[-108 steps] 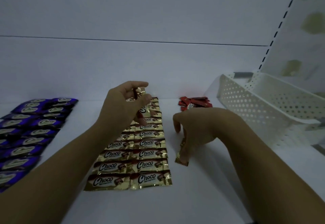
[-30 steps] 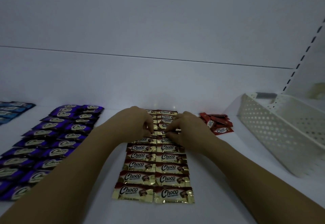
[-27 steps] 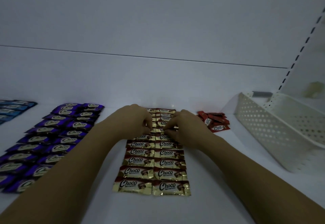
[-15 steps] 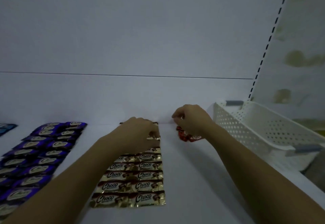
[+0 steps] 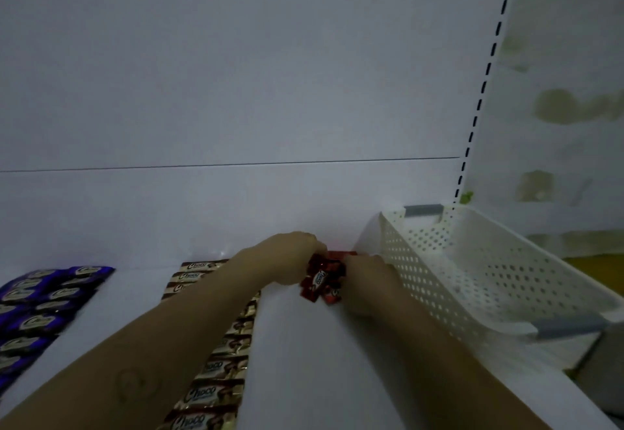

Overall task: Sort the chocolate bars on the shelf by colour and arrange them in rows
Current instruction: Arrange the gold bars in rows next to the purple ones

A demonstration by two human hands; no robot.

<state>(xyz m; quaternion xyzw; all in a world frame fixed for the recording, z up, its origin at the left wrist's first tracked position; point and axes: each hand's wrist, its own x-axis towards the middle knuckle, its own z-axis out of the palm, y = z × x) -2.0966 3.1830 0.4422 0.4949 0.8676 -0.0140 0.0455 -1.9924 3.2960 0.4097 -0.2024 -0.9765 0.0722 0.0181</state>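
A small pile of red chocolate bars (image 5: 320, 281) lies at the back of the white shelf (image 5: 304, 362). My left hand (image 5: 287, 257) grips the pile from its left side, and my right hand (image 5: 363, 281) grips it from the right. Gold and brown bars (image 5: 216, 372) run in two rows toward the front, partly under my left forearm. Purple bars (image 5: 40, 304) lie in rows at the far left.
A white perforated basket (image 5: 439, 281) with grey handles stands right of the red pile, close to my right hand. The shelf's back wall rises just behind the bars. A slotted upright runs up at the right.
Both hands have left the gold rows and moved right to the red pile. My left hand has joined the right hand on it. The view has swung to the right.
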